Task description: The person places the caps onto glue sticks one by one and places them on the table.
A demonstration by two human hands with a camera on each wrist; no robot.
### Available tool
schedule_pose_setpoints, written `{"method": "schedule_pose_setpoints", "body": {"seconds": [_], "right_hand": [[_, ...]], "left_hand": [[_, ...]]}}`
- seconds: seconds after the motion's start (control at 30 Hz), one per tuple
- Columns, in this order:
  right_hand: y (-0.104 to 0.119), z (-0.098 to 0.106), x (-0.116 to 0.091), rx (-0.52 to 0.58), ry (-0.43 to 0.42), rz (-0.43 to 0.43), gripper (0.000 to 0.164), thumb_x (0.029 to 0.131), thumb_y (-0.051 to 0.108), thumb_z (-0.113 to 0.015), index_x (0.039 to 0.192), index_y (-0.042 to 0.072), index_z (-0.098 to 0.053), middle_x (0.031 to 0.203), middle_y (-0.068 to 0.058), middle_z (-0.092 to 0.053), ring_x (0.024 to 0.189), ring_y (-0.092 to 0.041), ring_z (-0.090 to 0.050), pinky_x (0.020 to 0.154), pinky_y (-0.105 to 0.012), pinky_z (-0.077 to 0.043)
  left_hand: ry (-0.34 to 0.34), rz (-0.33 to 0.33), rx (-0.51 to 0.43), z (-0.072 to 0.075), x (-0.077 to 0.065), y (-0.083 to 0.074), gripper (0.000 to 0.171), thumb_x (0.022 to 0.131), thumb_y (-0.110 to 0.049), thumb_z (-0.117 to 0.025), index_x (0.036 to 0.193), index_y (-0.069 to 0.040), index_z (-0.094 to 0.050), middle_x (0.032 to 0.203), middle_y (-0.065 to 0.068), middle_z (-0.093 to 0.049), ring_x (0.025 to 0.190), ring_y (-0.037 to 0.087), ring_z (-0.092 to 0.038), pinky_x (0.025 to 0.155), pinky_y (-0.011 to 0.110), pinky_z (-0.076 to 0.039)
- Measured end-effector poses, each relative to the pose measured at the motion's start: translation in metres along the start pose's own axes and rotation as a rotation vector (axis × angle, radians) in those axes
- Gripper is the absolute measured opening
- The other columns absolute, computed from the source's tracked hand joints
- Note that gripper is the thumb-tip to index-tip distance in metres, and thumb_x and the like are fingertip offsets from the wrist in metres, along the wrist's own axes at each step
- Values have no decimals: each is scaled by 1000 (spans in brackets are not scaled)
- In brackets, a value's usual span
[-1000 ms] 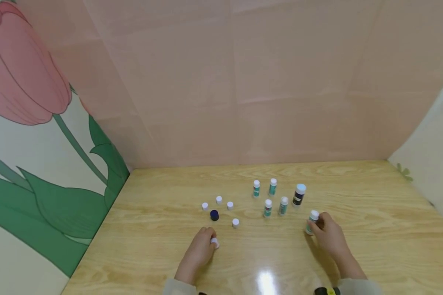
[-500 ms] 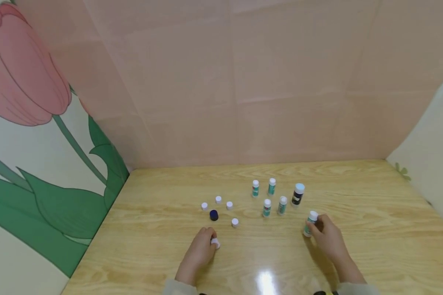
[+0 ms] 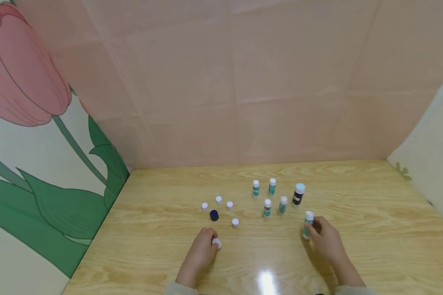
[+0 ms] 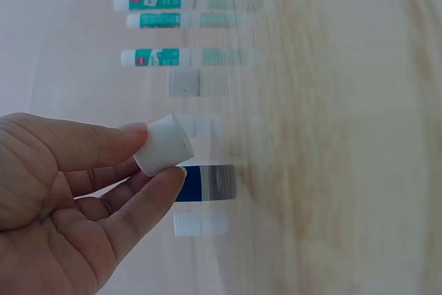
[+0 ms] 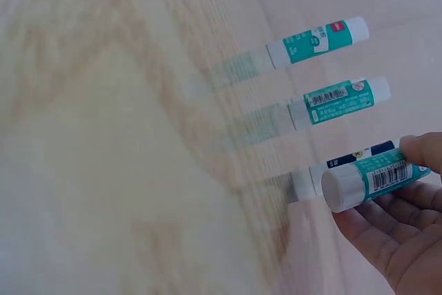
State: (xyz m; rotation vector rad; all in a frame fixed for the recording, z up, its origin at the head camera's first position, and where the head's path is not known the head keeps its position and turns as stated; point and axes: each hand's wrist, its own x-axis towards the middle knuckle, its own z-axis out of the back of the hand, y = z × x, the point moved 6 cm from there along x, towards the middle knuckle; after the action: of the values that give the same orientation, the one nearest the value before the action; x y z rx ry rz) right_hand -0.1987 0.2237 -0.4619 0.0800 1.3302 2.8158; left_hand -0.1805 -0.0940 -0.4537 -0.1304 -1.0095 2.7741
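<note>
My left hand (image 3: 202, 247) pinches a white cap (image 4: 164, 146) between thumb and fingertips, tilted, low over the table's near middle. In the head view my right hand (image 3: 327, 239) holds a glue stick (image 5: 383, 179) with a teal label, its white top pointing up. In the right wrist view its white base faces the camera and it leans compared with the standing sticks. Beyond the left hand lie a dark blue cap (image 3: 214, 215) and several loose white caps, one white cap (image 3: 235, 223) being nearest. Fingers hide part of both held things.
Several teal-labelled glue sticks stand upright right of the middle, such as one glue stick (image 3: 267, 208) in the front. A larger dark-labelled stick (image 3: 297, 194) stands right of them, beyond my right hand. The wooden table (image 3: 151, 254) ends at a pinkish back wall (image 3: 236, 102).
My right hand has moved the glue stick slightly left and nearer to me. The left hand with its white cap has shifted a little to the right. The standing sticks and loose caps stay put.
</note>
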Motion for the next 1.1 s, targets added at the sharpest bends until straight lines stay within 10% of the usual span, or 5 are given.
{"method": "schedule_pose_setpoints", "body": {"seconds": [1.1], "right_hand": [[10, -7, -9, 63, 32, 13, 38, 89, 19, -49, 113, -10, -45, 98, -23, -55, 82, -27, -54, 62, -29, -48]], "left_hand": [[-40, -37, -66, 2, -5, -13, 16, 78, 0, -58, 93, 1, -53, 85, 4, -46, 79, 19, -49, 68, 30, -43]]}}
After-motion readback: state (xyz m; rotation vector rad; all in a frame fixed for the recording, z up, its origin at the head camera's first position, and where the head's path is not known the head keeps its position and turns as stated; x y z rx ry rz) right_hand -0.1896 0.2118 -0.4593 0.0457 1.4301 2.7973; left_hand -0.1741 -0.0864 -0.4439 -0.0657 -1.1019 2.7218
